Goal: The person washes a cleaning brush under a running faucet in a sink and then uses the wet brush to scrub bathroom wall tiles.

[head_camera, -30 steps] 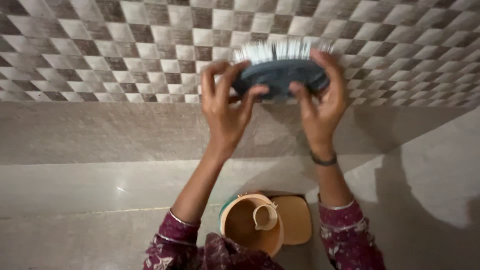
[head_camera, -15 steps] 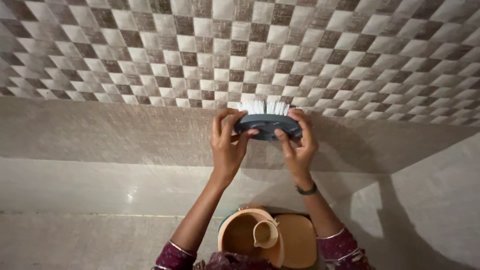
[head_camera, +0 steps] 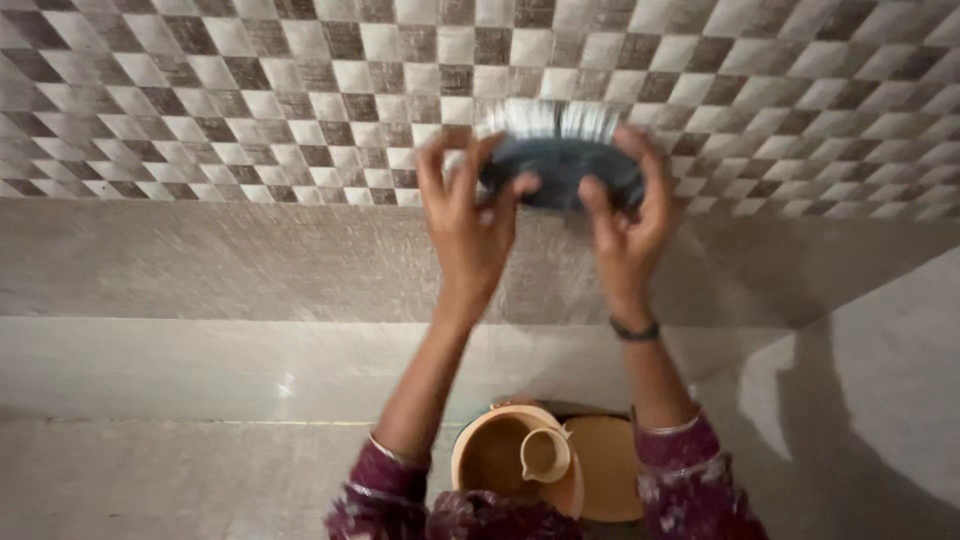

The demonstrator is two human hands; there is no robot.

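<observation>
Scrub brush (head_camera: 560, 165), dark oval back, white bristles: grasped in the grip of left hand (head_camera: 468, 225) and right hand (head_camera: 625, 225), bristles seemingly against checkered wall tiles (head_camera: 250, 100). Below the grip: tan bucket (head_camera: 490, 460) holding small mug (head_camera: 545, 453), blurred.

No packages, labels, signs or screens show anywhere in view, on the wall or below it.
</observation>
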